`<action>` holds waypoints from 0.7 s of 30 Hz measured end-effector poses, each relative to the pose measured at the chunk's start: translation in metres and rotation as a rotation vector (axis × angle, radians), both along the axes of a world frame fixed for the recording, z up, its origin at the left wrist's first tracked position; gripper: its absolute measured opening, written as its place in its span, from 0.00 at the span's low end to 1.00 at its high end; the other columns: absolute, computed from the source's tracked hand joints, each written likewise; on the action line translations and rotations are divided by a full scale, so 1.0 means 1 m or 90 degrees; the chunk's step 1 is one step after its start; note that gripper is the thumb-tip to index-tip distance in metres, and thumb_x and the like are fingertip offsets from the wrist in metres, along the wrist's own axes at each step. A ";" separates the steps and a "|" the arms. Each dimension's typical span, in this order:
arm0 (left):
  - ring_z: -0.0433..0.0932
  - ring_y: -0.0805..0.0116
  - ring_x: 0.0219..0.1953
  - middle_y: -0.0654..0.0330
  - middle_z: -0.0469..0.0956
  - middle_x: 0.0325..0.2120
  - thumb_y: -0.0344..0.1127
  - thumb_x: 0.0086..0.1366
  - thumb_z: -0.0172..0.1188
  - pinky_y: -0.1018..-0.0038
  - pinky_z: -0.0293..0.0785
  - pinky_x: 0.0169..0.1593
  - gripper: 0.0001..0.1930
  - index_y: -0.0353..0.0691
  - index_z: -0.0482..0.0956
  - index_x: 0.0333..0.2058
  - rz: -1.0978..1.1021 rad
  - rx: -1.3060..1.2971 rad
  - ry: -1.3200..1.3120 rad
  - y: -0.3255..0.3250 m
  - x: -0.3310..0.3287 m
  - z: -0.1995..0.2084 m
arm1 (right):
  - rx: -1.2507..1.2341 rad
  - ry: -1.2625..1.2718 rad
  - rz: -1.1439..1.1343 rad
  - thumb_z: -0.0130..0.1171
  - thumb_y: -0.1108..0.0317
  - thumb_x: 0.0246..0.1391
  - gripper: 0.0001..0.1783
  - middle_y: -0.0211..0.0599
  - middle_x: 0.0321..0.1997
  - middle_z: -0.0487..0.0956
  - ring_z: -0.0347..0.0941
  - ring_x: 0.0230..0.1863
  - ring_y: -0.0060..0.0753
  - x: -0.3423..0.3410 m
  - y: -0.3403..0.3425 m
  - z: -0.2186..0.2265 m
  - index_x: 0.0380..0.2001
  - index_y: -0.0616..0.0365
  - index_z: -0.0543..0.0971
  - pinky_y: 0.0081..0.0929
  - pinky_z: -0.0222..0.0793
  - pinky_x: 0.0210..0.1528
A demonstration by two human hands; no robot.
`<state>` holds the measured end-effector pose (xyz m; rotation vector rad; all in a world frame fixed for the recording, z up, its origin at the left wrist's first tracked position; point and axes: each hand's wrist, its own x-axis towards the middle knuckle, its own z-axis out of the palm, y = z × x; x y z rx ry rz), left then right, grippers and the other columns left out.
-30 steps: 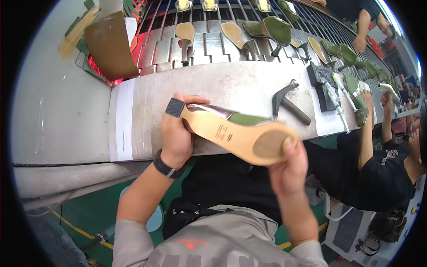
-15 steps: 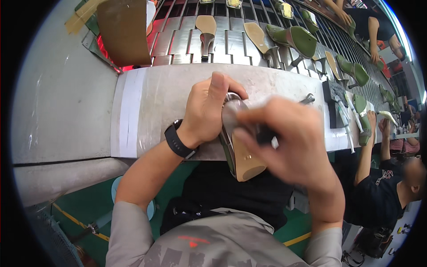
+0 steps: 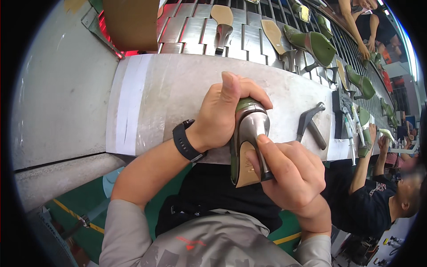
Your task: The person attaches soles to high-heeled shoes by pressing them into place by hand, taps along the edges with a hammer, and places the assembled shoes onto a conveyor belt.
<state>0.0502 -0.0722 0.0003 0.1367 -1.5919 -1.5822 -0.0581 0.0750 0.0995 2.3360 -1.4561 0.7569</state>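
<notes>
A green high-heeled shoe [image 3: 235,153] is held sole upward over the bench's near edge, its tan sole [image 3: 247,174] and shiny grey heel [image 3: 255,123] showing. My left hand [image 3: 222,111] wraps round the back of the shoe, thumb pointing up. With thumb and fingers, my right hand [image 3: 296,173] grips the slim part of the heel, whose tip is partly covered. Just beyond that hand, dark-handled pincers [image 3: 311,124] rest on the bench.
The pale bench [image 3: 178,89] borders a metal slat conveyor [image 3: 244,33] carrying several green shoes [image 3: 313,44] and heeled soles [image 3: 222,20]. A black holder [image 3: 341,109] with syringe-like tools stands right. A brown board [image 3: 131,26] is far left. Co-workers sit along the right [image 3: 369,200].
My right hand, blurred before over the heel, now grips it in clear view. Both hands and the shoe appear farther right. The pincers, mostly hidden earlier, now show fully.
</notes>
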 end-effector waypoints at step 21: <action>0.79 0.75 0.31 0.59 0.82 0.32 0.69 0.81 0.27 0.78 0.75 0.39 0.46 0.33 0.85 0.37 -0.029 0.085 -0.049 -0.017 -0.003 0.014 | -0.090 -0.050 0.012 0.78 0.80 0.46 0.19 0.37 0.24 0.79 0.75 0.21 0.33 -0.014 -0.040 -0.016 0.43 0.70 0.85 0.30 0.70 0.22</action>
